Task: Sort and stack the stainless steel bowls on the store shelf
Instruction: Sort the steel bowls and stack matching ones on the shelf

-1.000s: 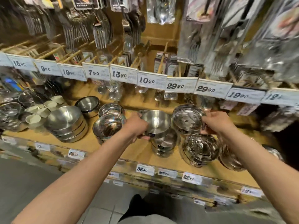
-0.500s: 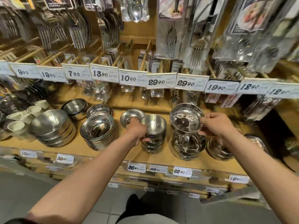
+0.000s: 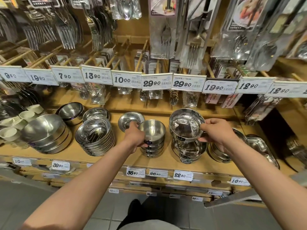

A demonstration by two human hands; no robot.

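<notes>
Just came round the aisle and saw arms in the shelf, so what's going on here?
A person is sorting stainless steel bowls on a wooden store shelf. Their left hand grips the side of the matte steel bowl topping a short nested stack. Their right hand pinches the rim of a shiny mirror-finish bowl, tilted above a stack of similar shiny bowls. More bowl stacks sit to the left.
</notes>
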